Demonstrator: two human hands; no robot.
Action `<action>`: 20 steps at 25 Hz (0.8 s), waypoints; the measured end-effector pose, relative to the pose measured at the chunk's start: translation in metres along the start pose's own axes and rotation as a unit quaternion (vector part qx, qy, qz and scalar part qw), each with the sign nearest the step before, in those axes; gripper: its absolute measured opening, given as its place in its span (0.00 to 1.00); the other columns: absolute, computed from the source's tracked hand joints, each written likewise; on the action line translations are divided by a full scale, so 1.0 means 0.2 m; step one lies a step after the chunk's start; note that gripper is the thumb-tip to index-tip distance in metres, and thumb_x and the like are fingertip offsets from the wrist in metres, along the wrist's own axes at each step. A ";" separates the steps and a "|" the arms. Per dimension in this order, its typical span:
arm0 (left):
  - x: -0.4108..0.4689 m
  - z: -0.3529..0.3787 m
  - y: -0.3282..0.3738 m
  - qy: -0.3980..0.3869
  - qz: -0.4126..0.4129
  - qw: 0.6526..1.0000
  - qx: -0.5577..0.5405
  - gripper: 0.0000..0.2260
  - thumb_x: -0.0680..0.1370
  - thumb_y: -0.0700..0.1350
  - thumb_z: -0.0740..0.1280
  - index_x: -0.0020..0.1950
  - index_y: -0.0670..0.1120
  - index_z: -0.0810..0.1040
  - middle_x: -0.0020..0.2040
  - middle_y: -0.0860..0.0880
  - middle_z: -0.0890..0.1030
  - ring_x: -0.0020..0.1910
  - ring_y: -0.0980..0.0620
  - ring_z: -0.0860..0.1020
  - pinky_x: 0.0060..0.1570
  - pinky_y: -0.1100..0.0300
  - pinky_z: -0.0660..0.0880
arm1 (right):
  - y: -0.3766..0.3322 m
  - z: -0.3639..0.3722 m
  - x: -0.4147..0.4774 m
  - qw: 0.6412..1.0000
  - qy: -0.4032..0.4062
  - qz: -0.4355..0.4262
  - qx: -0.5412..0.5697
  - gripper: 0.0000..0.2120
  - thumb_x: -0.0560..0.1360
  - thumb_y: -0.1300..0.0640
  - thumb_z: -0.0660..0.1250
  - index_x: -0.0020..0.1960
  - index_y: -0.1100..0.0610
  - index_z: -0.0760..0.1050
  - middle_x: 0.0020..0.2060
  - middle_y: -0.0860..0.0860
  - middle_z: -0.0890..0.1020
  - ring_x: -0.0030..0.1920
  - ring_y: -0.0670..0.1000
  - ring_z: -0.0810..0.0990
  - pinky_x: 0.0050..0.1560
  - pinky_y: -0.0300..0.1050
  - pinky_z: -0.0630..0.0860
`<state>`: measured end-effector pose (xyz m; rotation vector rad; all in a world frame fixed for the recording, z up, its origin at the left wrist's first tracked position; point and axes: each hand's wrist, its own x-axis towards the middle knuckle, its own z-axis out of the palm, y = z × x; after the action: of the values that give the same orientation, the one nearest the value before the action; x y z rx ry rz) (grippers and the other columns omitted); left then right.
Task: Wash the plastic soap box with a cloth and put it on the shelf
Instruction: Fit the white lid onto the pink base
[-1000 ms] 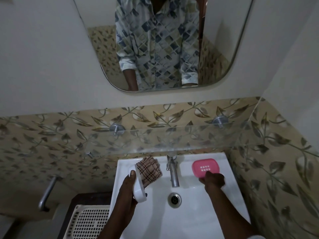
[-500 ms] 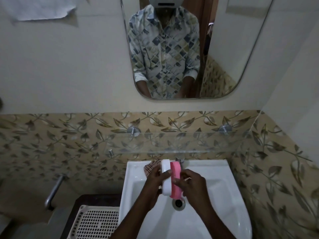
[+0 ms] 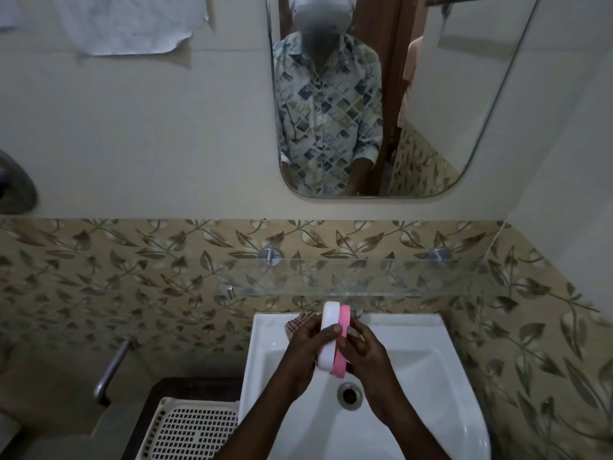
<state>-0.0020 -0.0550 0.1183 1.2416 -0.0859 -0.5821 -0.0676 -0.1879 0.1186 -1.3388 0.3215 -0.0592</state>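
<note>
Above the white sink point(image 3: 431, 366) both hands hold the plastic soap box on its edge. The white half point(image 3: 329, 330) is gripped by my left hand point(image 3: 303, 346), fingers curled round its rim. The pink half point(image 3: 341, 353) is pressed against the white one by my right hand point(image 3: 365, 353), which grips it. A checked cloth point(image 3: 297, 323) lies on the sink's back left ledge, mostly hidden behind my left hand. The glass shelf point(image 3: 398, 277) runs along the tiled wall just above the box. The tap is hidden behind the box.
The drain point(image 3: 349, 395) sits below my hands. A white perforated basket point(image 3: 189, 433) stands on a dark stand to the left of the sink, beside a metal wall handle point(image 3: 111, 373). A mirror point(image 3: 381, 94) hangs above the shelf.
A second ago my left hand held the white half alone and my right hand reached the pink half on the ledge. The two halves are now together over the basin, raised slightly.
</note>
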 end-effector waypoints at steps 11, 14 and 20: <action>-0.04 0.07 0.01 -0.025 0.013 0.999 0.034 0.25 0.71 0.59 0.75 0.66 0.53 0.78 0.60 0.46 0.83 0.61 0.44 0.81 0.61 0.44 0.78 | -0.03 -0.01 -0.03 0.999 0.015 -0.043 -0.010 0.22 0.70 0.47 0.74 0.63 0.48 0.78 0.55 0.48 0.86 0.55 0.48 0.85 0.50 0.42 0.82; -0.08 0.10 0.00 -0.011 -0.006 0.999 0.046 0.26 0.74 0.61 0.69 0.69 0.54 0.74 0.61 0.48 0.83 0.61 0.48 0.81 0.63 0.47 0.77 | -0.04 0.00 -0.06 0.999 0.010 -0.037 -0.011 0.21 0.71 0.46 0.72 0.64 0.46 0.77 0.55 0.46 0.86 0.54 0.48 0.85 0.49 0.42 0.82; -0.10 0.10 0.02 0.022 -0.025 0.996 -0.084 0.20 0.83 0.53 0.55 0.68 0.43 0.76 0.62 0.40 0.82 0.63 0.42 0.80 0.61 0.46 0.78 | -0.09 0.01 -0.04 0.999 -0.040 0.007 -0.036 0.13 0.79 0.46 0.66 0.61 0.46 0.79 0.53 0.47 0.86 0.54 0.47 0.85 0.55 0.47 0.81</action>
<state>-0.0240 -0.0626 0.1334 1.0951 0.0318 -0.5925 -0.0721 -0.1885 0.1387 -1.4058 0.2662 0.0180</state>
